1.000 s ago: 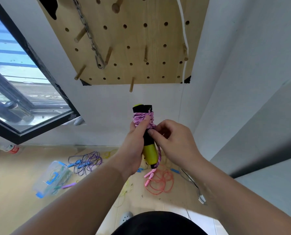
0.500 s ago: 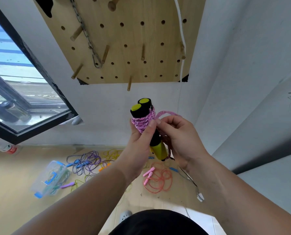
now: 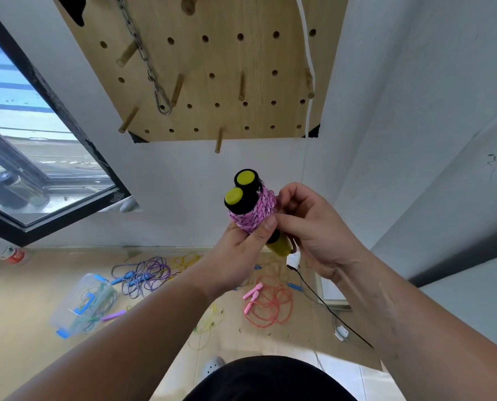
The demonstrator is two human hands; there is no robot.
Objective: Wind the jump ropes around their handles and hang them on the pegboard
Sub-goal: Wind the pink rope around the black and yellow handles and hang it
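Observation:
Two black handles with yellow end caps (image 3: 243, 192) are held together, tilted toward me, with pink speckled rope (image 3: 256, 215) wound around them. My left hand (image 3: 238, 253) grips the bundle from below, thumb pressed on the windings. My right hand (image 3: 313, 230) is at the bundle's right side, fingers curled on the rope there; the rope's end is hidden behind them. The wooden pegboard (image 3: 212, 62) hangs on the wall above, with several wooden pegs; the lowest peg (image 3: 218, 140) is straight above the handles.
A metal chain (image 3: 145, 59) and a white cord (image 3: 309, 68) hang on the pegboard. On the floor lie a purple rope (image 3: 143, 274), a red rope with pink handles (image 3: 270, 305), a yellow rope (image 3: 209, 322), a clear plastic box (image 3: 82, 305) and a black cable (image 3: 328, 309). A window (image 3: 24, 140) is at left.
The bundle has tipped so its yellow caps face me and has risen slightly. The loose pink loop my right hand held out is now drawn in against the windings.

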